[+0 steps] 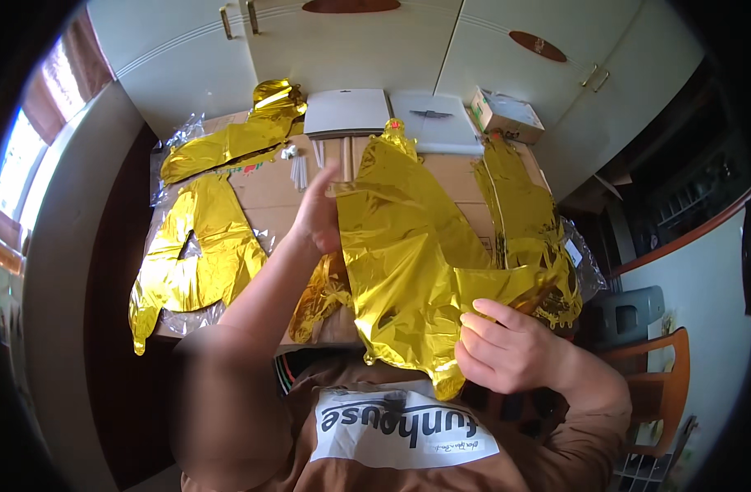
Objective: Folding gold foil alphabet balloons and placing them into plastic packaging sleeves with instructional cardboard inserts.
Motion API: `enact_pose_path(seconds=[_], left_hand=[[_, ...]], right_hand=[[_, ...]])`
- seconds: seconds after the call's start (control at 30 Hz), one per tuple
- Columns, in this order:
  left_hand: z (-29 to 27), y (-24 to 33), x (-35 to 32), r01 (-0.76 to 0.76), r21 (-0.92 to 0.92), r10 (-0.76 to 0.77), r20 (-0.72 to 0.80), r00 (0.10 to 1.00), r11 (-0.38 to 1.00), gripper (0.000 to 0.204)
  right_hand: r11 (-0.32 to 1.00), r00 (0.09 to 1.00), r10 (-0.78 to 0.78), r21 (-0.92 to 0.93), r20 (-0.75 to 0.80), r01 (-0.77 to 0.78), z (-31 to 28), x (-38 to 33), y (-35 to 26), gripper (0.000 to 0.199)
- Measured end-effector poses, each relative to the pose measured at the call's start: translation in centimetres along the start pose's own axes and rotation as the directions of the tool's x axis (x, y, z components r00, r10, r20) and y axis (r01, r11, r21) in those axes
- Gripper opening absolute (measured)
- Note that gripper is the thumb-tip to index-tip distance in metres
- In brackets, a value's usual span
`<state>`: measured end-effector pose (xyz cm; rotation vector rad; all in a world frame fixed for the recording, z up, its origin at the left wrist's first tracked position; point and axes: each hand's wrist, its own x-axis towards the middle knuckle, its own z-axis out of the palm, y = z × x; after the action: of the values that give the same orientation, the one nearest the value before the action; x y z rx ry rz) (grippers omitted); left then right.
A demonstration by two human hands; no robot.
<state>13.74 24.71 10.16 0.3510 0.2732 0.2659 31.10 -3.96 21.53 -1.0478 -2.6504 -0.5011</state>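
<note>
A large, flat gold foil balloon (408, 246) is held up in front of my chest, over the near edge of the table. My left hand (319, 211) grips its left edge, with the thumb up and the fingers partly hidden behind the foil. At the lower right, my right hand (508, 348) has its fingers curled closed on the balloon's edge. The foil is creased and hangs uninflated, its lowest corner near my shirt. Beneath it, another crumpled gold foil piece (319, 299) shows between my left forearm and the held balloon.
Flat gold foil balloons lie at the left (199, 254), far left (228, 148) and right (523, 205) on a cardboard sheet (281, 197). Behind are clear straws (299, 174), a white box (346, 112), a pale flat box (435, 123) and a small carton (506, 115). A wooden chair (666, 394) stands right.
</note>
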Motion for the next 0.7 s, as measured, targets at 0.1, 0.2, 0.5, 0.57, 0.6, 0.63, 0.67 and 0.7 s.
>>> enact_pose_path(seconds=[0.1,0.2,0.5,0.57,0.6,0.63,0.67,0.7], left_hand=[[-2.0,0.8,3.9,-0.009,0.581,0.245,-0.330,0.912,0.814,0.042],[2.1,3.3,6.1,-0.083,0.781,0.399,-0.222,0.889,0.619,0.019],[-5.5,5.0,9.6,0.047,0.999,0.644,-0.028,0.764,-0.011,0.076],[-7.1,4.2,8.3,0.193,0.950,0.777,0.074,0.625,-0.246,0.080],[-5.8,3.7,6.9,0.219,0.910,0.770,0.149,0.620,-0.352,0.073],[-5.8,3.4,5.8,0.188,0.900,0.721,0.176,0.670,-0.394,0.070],[-5.9,3.7,4.1,0.160,0.886,0.679,0.205,0.705,-0.434,0.066],[-5.7,3.7,2.6,0.124,0.871,0.626,0.235,0.743,-0.475,0.062]], right_hand=[[1.000,1.000,0.013,0.015,-0.014,-0.013,2.9,-1.7,0.2,0.011],[0.998,0.996,0.054,-0.012,-0.073,-0.055,4.2,-2.4,0.0,0.011],[0.982,0.973,0.189,0.015,-0.132,-0.189,13.5,-1.9,0.5,0.010],[0.973,0.967,0.230,0.031,-0.105,-0.228,15.4,-1.9,0.3,0.009],[0.967,0.964,0.252,0.042,-0.089,-0.250,16.0,-1.9,0.1,0.008],[0.960,0.959,0.278,0.057,-0.059,-0.274,16.3,-1.9,-0.3,0.009],[0.956,0.957,0.287,0.069,-0.037,-0.284,16.4,-1.6,-0.4,0.010],[0.950,0.952,0.305,0.078,-0.013,-0.303,16.6,-1.4,-0.6,0.011]])
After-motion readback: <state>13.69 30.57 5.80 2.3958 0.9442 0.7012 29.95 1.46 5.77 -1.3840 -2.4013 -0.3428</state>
